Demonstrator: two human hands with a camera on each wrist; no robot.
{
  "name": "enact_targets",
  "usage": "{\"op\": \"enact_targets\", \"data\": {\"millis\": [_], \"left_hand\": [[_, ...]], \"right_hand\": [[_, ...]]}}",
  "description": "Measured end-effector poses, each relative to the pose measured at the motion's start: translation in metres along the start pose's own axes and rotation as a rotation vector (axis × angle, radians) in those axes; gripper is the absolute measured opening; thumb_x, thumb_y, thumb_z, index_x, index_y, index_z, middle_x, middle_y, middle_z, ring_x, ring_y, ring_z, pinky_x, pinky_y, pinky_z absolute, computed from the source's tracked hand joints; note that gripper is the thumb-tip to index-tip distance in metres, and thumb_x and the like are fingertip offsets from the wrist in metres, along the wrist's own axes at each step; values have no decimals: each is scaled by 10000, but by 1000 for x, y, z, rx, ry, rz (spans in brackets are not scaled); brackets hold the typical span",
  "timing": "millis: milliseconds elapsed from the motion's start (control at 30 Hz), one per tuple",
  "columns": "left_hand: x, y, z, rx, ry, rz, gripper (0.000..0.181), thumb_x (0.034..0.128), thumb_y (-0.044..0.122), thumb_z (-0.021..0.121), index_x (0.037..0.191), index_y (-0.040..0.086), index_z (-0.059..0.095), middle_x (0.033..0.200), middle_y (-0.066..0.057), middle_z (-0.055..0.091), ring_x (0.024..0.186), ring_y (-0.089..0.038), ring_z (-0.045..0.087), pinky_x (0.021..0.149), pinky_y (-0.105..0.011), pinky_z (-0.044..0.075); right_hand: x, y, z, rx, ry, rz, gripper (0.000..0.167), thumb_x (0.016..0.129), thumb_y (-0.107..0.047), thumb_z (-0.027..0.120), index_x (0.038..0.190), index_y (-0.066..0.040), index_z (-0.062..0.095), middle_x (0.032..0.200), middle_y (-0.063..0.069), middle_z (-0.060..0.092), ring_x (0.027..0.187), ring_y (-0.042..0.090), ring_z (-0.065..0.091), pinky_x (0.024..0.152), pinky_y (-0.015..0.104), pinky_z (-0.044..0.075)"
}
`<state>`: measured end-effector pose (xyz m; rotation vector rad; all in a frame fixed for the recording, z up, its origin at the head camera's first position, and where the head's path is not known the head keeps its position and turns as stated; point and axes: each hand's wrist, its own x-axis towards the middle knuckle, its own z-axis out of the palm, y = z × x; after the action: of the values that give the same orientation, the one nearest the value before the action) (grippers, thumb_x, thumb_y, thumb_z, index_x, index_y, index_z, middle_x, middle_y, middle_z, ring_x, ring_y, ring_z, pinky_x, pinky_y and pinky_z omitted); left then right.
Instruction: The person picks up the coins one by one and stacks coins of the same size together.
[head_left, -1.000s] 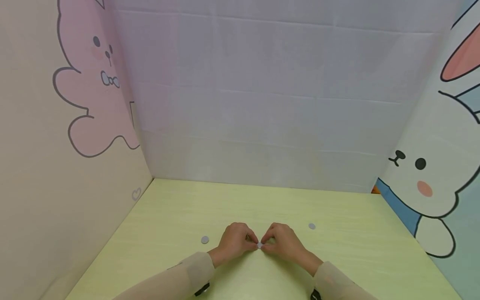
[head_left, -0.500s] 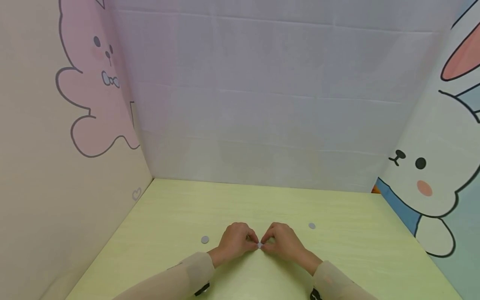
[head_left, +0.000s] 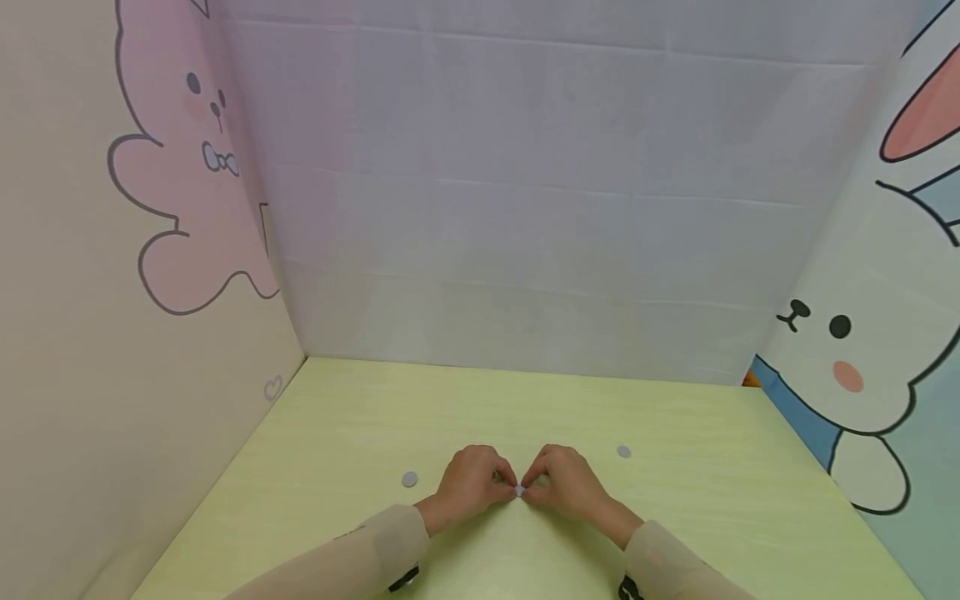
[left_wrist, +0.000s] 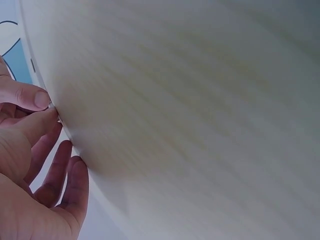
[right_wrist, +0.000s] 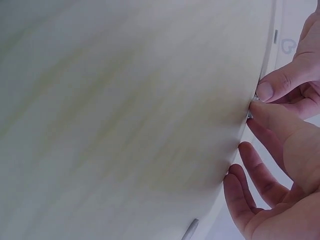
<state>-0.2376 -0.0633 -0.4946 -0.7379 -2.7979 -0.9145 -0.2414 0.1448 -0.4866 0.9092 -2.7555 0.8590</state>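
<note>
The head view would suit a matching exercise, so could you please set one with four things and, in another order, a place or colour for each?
Things:
1. Small grey piece
2. Tabletop
3. Left sleeve
4. Printed bow tie

Places and colours:
A. Pale yellow-green
B. On the pink figure
C. Held between the left hand and the right hand
D. Beige

Right pairs: 1-C, 2-A, 3-D, 4-B.

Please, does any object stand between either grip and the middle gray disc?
Nothing visible does: the left grip and right grip pinch the middle gray disc. The left disc and right disc lie well aside.
</note>
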Motion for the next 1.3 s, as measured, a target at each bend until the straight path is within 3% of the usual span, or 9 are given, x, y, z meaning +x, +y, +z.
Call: {"op": "enact_targets", "data": {"millis": [533, 900, 1100, 1300], "left_hand": [[0, 1, 0, 16, 40, 72, 68, 825, 174, 924, 816, 176, 856, 800, 87, 733, 730, -31, 590, 644, -201, 449], [-2, 6, -5, 18, 13, 34, 68, 830, 181, 926, 823, 182, 858, 809, 77, 731, 748, -50, 607, 671, -211, 461], [-2, 6, -6, 17, 7, 22, 74, 822, 188, 933, 816, 189, 859, 809, 84, 728, 739, -38, 592, 659, -203, 446], [-3, 7, -8, -2, -12, 1, 79, 838, 218, 928, 815, 190, 858, 811, 98, 726, 756, -41, 591, 673, -214, 449]], "right_hand": [[0, -4, -3, 0, -4, 13, 67, 810, -112, 917, 800, -136, 855, 843, -67, 738, 833, 141, 674, 763, 316, 555], [0, -1, -4, 34, -36, 17, 70, 808, -99, 918, 835, -112, 854, 858, -59, 746, 849, 165, 680, 768, 302, 554], [-3, -2, -15, 31, -71, -13, 105, 803, -82, 914, 888, -90, 853, 894, -32, 756, 869, 195, 690, 777, 316, 559], [-10, 4, -29, 11, -49, 3, 116, 832, -117, 903, 934, -117, 848, 945, -49, 740, 899, 225, 699, 783, 339, 559]]}}
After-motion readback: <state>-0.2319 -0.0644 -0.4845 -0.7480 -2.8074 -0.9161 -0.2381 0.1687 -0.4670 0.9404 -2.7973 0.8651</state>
